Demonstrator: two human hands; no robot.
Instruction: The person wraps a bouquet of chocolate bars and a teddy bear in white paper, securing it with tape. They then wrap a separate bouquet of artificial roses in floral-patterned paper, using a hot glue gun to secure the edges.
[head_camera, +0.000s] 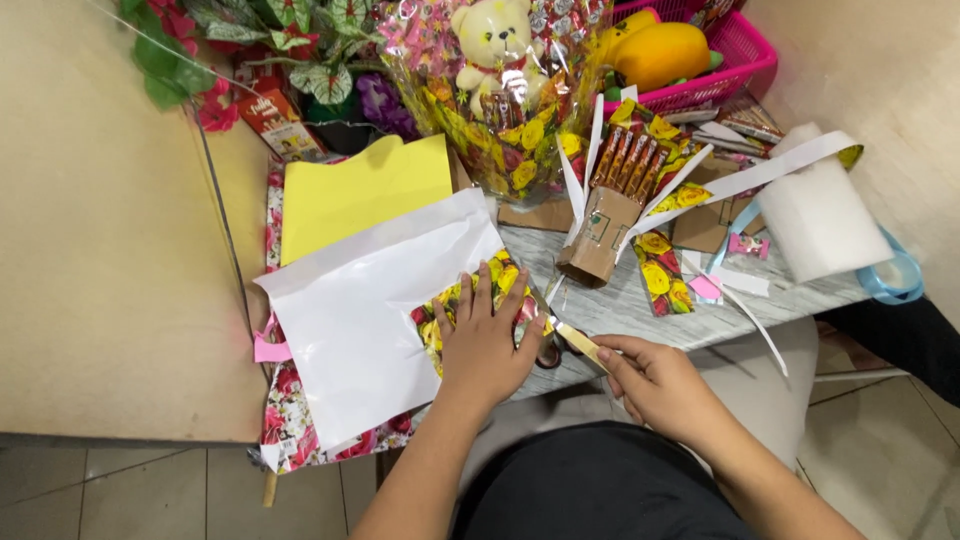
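My left hand (487, 338) lies flat, fingers spread, pressing a piece of yellow-and-red floral wrapping paper (440, 305) onto a large white sheet (360, 300) on the table. My right hand (655, 385) grips a tan ruler-like strip (578, 343) near the table's front edge. Its far end reaches beside my left hand's fingers. Dark scissor handles (549, 355) show just under the strip.
A yellow paper sheet (355, 190) lies behind the white one. A brown cardboard holder with chocolate bars (612, 215), a wrapped teddy bear bouquet (495, 60), a pink basket (735, 55), white foam roll (815, 215), blue ribbon (895, 280) and loose paper strips crowd the marble table (640, 305).
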